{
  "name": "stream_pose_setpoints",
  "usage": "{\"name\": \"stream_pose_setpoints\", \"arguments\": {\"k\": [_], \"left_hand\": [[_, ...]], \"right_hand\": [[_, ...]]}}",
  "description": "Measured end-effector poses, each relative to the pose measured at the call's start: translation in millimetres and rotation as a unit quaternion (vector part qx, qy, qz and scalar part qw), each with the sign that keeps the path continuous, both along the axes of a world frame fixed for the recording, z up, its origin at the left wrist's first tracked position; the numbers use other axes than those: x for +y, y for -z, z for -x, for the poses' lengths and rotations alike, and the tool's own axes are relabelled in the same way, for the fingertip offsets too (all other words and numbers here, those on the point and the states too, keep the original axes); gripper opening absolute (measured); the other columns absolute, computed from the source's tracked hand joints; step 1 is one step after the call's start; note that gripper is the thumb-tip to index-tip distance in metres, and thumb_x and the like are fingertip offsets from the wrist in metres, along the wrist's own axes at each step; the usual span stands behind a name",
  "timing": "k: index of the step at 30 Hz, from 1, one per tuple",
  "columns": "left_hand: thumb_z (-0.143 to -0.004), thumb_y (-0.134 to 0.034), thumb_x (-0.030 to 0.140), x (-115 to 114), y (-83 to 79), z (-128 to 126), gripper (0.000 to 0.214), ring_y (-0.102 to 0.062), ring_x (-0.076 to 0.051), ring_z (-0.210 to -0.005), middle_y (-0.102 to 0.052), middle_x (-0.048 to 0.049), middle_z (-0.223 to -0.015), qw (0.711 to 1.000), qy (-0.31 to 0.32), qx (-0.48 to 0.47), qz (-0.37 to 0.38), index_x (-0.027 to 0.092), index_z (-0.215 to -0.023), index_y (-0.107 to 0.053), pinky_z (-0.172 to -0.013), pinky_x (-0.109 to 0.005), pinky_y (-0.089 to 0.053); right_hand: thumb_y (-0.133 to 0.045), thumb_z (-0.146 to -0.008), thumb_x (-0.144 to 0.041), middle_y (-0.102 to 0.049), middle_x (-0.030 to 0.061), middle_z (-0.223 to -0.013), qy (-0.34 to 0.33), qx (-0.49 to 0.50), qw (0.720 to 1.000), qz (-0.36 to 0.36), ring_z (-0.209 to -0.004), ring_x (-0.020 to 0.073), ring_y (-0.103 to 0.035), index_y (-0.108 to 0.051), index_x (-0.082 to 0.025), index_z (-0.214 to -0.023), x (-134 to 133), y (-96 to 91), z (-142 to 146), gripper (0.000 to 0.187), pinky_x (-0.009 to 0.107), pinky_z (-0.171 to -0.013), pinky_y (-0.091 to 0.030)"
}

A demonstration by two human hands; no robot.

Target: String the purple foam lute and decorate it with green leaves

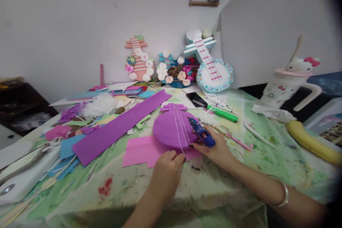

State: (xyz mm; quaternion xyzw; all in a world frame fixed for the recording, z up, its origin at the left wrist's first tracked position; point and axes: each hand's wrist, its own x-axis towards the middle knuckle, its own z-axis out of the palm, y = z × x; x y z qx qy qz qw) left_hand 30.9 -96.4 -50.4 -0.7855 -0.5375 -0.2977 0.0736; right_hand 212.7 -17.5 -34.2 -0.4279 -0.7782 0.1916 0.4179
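A purple paper-covered lute-shaped craft piece [165, 128] lies in the middle of the table, with white strings [179, 123] running down its face from the neck. At its lower edge, the fingers of my left hand [167, 171] are closed in a pinch on the loose end of a white string. My right hand [217, 149] grips a blue patterned hot glue gun [200, 131], its metal tip pointing up and left over the piece. The thumb of that hand touches the piece's lower right edge. Pink paper [137, 151] lies partly beneath the piece.
A long purple paper strip [120, 130] lies left, near a heap of white string [97, 106]. A green-handled cutter [223, 114], a phone [196, 99] and scissors [223, 130] lie right. Decorated lute crafts [215, 74] lean against the wall. A cup [283, 89] and banana [312, 142] are far right.
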Motion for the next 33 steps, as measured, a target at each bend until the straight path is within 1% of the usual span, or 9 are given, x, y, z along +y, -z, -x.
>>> {"name": "stream_pose_setpoints", "arguments": {"k": [4,8,10,12,15,17,22,28,33], "left_hand": [[-0.085,-0.050,0.011,0,0.8,0,0.018,-0.055,-0.016,-0.060,-0.056,-0.0032,-0.065,1.000,0.003,0.012,0.003,0.016,-0.082,-0.067,-0.054,-0.025,-0.043],[-0.086,-0.047,0.009,-2,-1.2,-2,0.019,-0.054,-0.016,-0.067,-0.056,-0.0052,-0.072,1.000,-0.001,-0.003,0.000,0.015,-0.083,-0.065,-0.059,-0.027,-0.046],[-0.086,-0.046,0.009,-5,-2.8,-2,0.019,-0.054,-0.017,-0.074,-0.056,-0.0078,-0.080,1.000,0.001,-0.022,-0.020,0.014,-0.081,-0.064,-0.063,-0.029,-0.049],[-0.085,-0.047,0.007,-7,-4.0,-1,0.017,-0.053,-0.020,-0.086,-0.057,-0.0121,-0.094,0.998,0.008,-0.026,-0.059,0.012,-0.082,-0.063,-0.072,-0.034,-0.051],[-0.083,-0.048,0.002,-10,-5.1,0,0.018,-0.049,-0.026,-0.103,-0.055,-0.0175,-0.114,0.993,0.035,0.011,-0.110,0.009,-0.088,-0.064,-0.086,-0.042,-0.049],[-0.082,-0.047,0.000,-10,-5.5,1,0.021,-0.048,-0.027,-0.107,-0.056,-0.0174,-0.120,0.991,0.052,0.038,-0.119,0.008,-0.092,-0.063,-0.089,-0.044,-0.049],[-0.083,-0.044,0.001,-9,-5.2,2,0.027,-0.052,-0.026,-0.102,-0.063,-0.0145,-0.113,0.989,0.056,0.060,-0.122,0.008,-0.102,-0.063,-0.082,-0.044,-0.052],[-0.083,-0.045,0.002,-9,-6.2,1,0.025,-0.052,-0.026,-0.101,-0.064,-0.0143,-0.112,0.991,0.044,0.056,-0.118,0.010,-0.096,-0.064,-0.082,-0.046,-0.051],[-0.084,-0.046,0.003,-10,-7.5,3,0.022,-0.052,-0.026,-0.101,-0.064,-0.0143,-0.111,0.991,0.046,0.040,-0.115,0.011,-0.093,-0.065,-0.083,-0.045,-0.051]], "right_hand": [[-0.070,-0.071,-0.035,-0.059,-0.0002,-0.071,0.003,-0.005,1.000,-0.008,-0.065,0.0178,-0.055,-0.053,-0.021,-0.084,0,-2.4,1,0.026,0.028,-0.059,-0.041],[-0.071,-0.070,-0.035,-0.061,0.0003,-0.072,0.006,-0.016,1.000,-0.006,-0.065,0.0184,-0.056,-0.054,-0.020,-0.085,0,-3.6,1,0.026,0.028,-0.060,-0.042],[-0.071,-0.071,-0.035,-0.062,0.0007,-0.073,0.005,-0.013,1.000,0.001,-0.066,0.0187,-0.057,-0.054,-0.020,-0.085,-1,-3.2,1,0.026,0.029,-0.060,-0.042],[-0.071,-0.071,-0.035,-0.061,0.0002,-0.072,0.004,-0.007,1.000,0.003,-0.065,0.0184,-0.056,-0.054,-0.021,-0.084,-1,-2.6,1,0.026,0.029,-0.060,-0.042],[-0.072,-0.071,-0.035,-0.061,-0.0005,-0.070,0.007,-0.011,1.000,-0.003,-0.064,0.0180,-0.056,-0.053,-0.021,-0.084,-1,-2.2,1,0.027,0.028,-0.059,-0.042],[-0.072,-0.070,-0.034,-0.061,-0.0004,-0.070,0.010,-0.015,1.000,-0.002,-0.064,0.0179,-0.056,-0.053,-0.020,-0.083,-1,-2.3,1,0.026,0.028,-0.059,-0.042],[-0.071,-0.070,-0.032,-0.061,-0.0004,-0.072,0.006,-0.012,1.000,0.010,-0.064,0.0177,-0.056,-0.053,-0.021,-0.084,-2,-3.8,1,0.026,0.028,-0.059,-0.042],[-0.071,-0.070,-0.034,-0.059,-0.0015,-0.067,0.007,-0.010,1.000,0.020,-0.061,0.0170,-0.055,-0.051,-0.021,-0.081,-2,-4.0,1,0.026,0.028,-0.057,-0.041],[-0.066,-0.074,-0.035,-0.058,0.0002,-0.067,0.015,0.009,1.000,-0.005,-0.062,0.0172,-0.053,-0.052,-0.021,-0.076,-4,-7.7,-2,0.020,0.028,-0.058,-0.041]]}}
